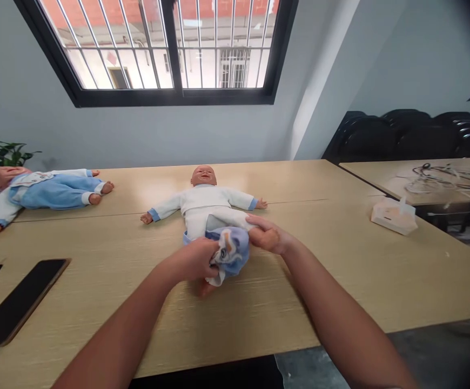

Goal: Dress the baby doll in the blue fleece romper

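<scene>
The left hand (196, 260) has its grip pinching bunched blue cloth (239, 249), while the right hand's (280, 232) grip wraps a leg (237, 217) of the doll (205, 199) lying face-up on the worktop (328, 259).

Place: apparently training or meeting room | long tables (340, 259) | black chairs (415, 138) (stacked) | barred window (174, 54)

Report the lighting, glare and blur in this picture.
In the head view, strong daylight fills the window; in the head view, glare pales the table left of the central doll; in the head view, its lower foot looks slightly blurred, and the upper-right corner is dark.
</scene>
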Motion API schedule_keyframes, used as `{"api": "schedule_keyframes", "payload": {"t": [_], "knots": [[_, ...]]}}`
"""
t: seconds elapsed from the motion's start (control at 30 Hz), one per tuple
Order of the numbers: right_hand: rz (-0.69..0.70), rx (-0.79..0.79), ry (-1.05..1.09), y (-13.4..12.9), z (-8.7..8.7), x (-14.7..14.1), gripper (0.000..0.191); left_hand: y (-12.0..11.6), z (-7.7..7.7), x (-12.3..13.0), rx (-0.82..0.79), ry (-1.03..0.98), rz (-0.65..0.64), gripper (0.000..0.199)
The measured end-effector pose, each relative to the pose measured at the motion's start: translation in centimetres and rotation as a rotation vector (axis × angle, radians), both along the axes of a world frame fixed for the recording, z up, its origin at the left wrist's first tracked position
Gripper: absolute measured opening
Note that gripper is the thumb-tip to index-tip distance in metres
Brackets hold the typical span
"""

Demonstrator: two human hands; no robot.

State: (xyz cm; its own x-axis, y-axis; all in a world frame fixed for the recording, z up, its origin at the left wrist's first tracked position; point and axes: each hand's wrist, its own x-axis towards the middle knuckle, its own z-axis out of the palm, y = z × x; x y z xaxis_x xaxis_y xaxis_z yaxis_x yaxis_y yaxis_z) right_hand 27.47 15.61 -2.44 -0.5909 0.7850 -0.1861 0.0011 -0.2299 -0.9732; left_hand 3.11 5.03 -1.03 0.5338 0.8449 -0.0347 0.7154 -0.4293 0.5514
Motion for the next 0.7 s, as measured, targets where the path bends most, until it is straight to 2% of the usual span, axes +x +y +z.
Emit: {"api": "schedule_keyframes", "payload": {"t": [0.1,0.17,0.27,0.37,0.47,0.53,0.6,0.7], "knots": [[0.069,-0.162,0.116,0.3,0.3,0.6,0.044,-0.1,-0.6,0.9,0.226,0.201,-0.148,0.016],[0.041,-0.177,0.171,0.0,0.4,0.2,0.043,-0.1,-1.0,1.4,0.328,0.27,-0.247,0.024],[-0.008,-0.111,0.252,-1.4,0.6,-1.4,0.046,-0.3,-1.4,1.9,0.426,0.296,-0.338,0.03],[-0.053,0.056,0.256,-2.8,0.4,-3.0,0.075,-0.5,-1.6,2.1,0.507,0.217,-0.344,0.023],[-0.127,0.209,0.158,-3.0,-0.3,-3.7,0.103,-0.1,-2.0,1.9,0.529,0.08,-0.245,0.021],[-0.144,0.245,0.104,-2.6,-0.9,-3.7,0.113,0.2,-2.3,1.6,0.555,-0.033,-0.141,0.027],[-0.107,0.26,0.082,-2.2,-1.4,-3.7,0.118,0.6,-2.7,1.3,0.639,-0.145,-0.006,0.038],[-0.035,0.309,0.05,-2.2,-1.8,-3.8,0.116,0.9,-3.1,1.1,0.887,-0.288,0.268,0.053]]}}
